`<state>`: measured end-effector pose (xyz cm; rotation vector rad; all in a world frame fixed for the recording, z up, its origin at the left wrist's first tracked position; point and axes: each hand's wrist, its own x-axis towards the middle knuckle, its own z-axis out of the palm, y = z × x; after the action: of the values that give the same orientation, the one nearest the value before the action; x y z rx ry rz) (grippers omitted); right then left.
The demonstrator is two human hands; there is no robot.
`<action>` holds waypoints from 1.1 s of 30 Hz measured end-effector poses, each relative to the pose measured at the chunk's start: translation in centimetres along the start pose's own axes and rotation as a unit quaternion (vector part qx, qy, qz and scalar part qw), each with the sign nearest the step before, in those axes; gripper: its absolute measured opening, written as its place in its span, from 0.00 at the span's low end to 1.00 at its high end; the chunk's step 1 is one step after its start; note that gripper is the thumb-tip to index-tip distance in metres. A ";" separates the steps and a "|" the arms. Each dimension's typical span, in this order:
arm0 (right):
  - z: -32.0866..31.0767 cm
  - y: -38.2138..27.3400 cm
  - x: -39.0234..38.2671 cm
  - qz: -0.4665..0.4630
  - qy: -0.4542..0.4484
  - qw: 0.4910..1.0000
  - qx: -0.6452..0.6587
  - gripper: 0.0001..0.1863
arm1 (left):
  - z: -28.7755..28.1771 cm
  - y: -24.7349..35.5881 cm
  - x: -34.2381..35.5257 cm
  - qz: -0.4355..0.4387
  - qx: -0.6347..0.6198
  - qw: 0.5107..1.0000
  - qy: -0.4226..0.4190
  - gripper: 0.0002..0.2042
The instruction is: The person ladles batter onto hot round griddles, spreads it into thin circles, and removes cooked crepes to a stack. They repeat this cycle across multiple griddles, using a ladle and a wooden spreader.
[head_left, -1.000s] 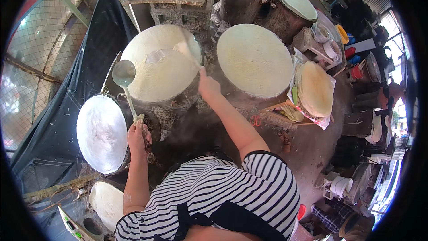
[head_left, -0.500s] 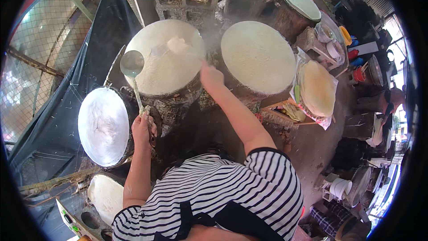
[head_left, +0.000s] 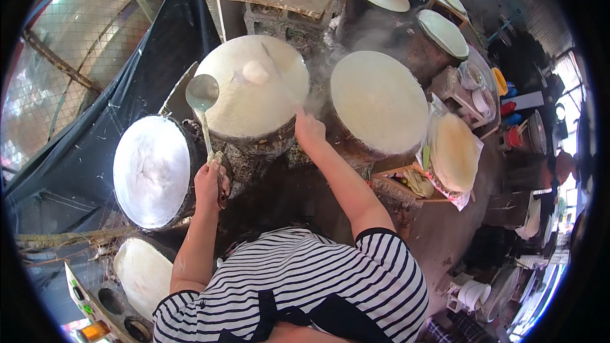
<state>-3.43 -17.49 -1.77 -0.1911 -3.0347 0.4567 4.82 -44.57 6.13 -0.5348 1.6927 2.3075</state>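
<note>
The pale round sheet (head_left: 260, 111) lies ahead of you atop a dark drum (head_left: 254, 145). Your right hand (head_left: 310, 132) is by its near-right edge, its grip unclear; your left hand (head_left: 207, 185) holds the ladle (head_left: 203, 93), near a shiny round pan (head_left: 152, 171).

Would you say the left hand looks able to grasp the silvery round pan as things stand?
Probably not: the left hand appears near the silvery round pan, but it is wrapped around the ladle, so it would likely need freeing first.
</note>
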 end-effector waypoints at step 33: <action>4.7 -14.6 -7.8 0.028 -0.037 0.828 0.559 0.22 | 0.5 5.8 6.0 -0.213 -0.337 0.903 -0.160 0.10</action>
<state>2.27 -33.76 -2.28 -0.1691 -2.2706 2.1005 -2.98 -46.02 8.75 -0.5308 0.5263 2.4140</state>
